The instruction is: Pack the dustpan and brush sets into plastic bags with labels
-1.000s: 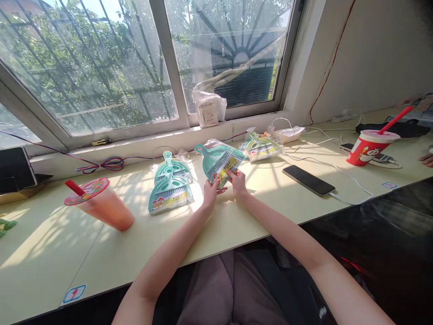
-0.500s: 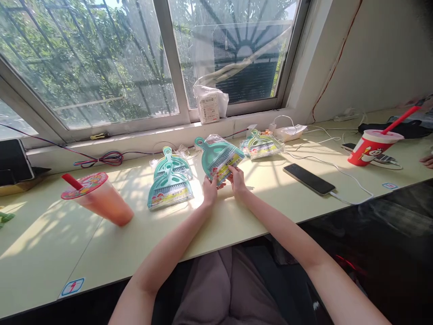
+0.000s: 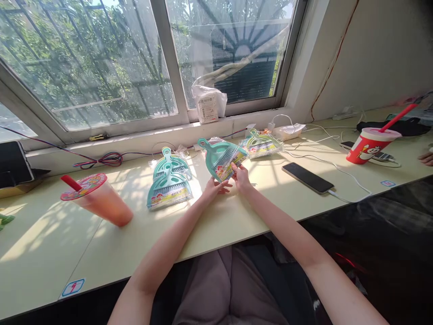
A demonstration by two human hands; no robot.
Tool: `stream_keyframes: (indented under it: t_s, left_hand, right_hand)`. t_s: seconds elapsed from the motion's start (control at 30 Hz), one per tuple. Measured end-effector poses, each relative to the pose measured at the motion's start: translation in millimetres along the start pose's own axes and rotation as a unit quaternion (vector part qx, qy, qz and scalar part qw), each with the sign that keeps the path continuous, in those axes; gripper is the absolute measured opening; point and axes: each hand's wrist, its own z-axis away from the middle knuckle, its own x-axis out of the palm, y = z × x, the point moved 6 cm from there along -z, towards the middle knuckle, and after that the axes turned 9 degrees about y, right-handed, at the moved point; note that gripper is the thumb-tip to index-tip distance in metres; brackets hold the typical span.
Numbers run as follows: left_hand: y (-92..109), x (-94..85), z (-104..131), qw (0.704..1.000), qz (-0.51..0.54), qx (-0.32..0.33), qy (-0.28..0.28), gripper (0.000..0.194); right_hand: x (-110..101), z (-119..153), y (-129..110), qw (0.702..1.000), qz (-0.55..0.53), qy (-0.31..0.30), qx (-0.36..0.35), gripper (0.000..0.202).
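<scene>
Brightly sunlit table (image 3: pixel 115 253), barred window (image 3: pixel 111 76) behind, right grip (image 3: pixel 241 176) pinching wrapped dustpan (image 3: pixel 219 155), left grip (image 3: pixel 214 187) unclear

Shared, office-like room
Long pale-yellow worktop (image 3: pixel 216 225); at its front edge, a blue-bordered white number label (image 3: pixel 72 287); on its right half, a flat black smartphone (image 3: pixel 307 177) and another person's hand (image 3: pixel 427 157).

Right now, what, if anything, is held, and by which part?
A bagged green dustpan set, its labelled edge pinched in the right hand; the left hand is below its near corner, contact unclear.
</scene>
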Motion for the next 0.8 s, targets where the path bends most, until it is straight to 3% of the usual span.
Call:
stream_keyframes:
  t_s: [0.03, 0.1, 0.23, 0.4, 0.6, 0.8]
  left_hand:
    - [0.3, -1.4, -0.8, 1.000, 0.013, -0.018, -0.015, 0.072]
    - [4.4, -10.4, -4.7, 0.998, 0.056, -0.021, 0.012, 0.068]
    - [16.3, -29.2, -10.2, 0.981, 0.137, 0.065, 0.120, 0.059]
    - [15.1, -24.8, -0.8, 0.966, 0.110, 0.133, 0.193, 0.066]
    - [13.6, -16.9, 6.7, 0.958, 0.093, 0.153, 0.223, 0.062]
    - [17.1, -23.6, 1.4, 0.965, 0.121, 0.136, 0.188, 0.064]
  right_hand:
    - [-0.6, -1.2, -1.5, 1.000, -0.003, 0.002, -0.001, 0.015]
    - [0.6, -2.4, -2.0, 1.000, -0.007, -0.004, 0.001, 0.015]
    - [9.8, 0.5, 5.9, 0.999, -0.001, -0.049, 0.014, 0.019]
    - [13.4, 3.7, 15.5, 0.997, 0.020, -0.062, 0.037, 0.019]
    - [15.3, 3.1, 11.4, 0.994, 0.030, -0.091, 0.049, 0.011]
    - [11.9, -4.3, 7.4, 0.995, 0.038, -0.079, 0.051, 0.012]
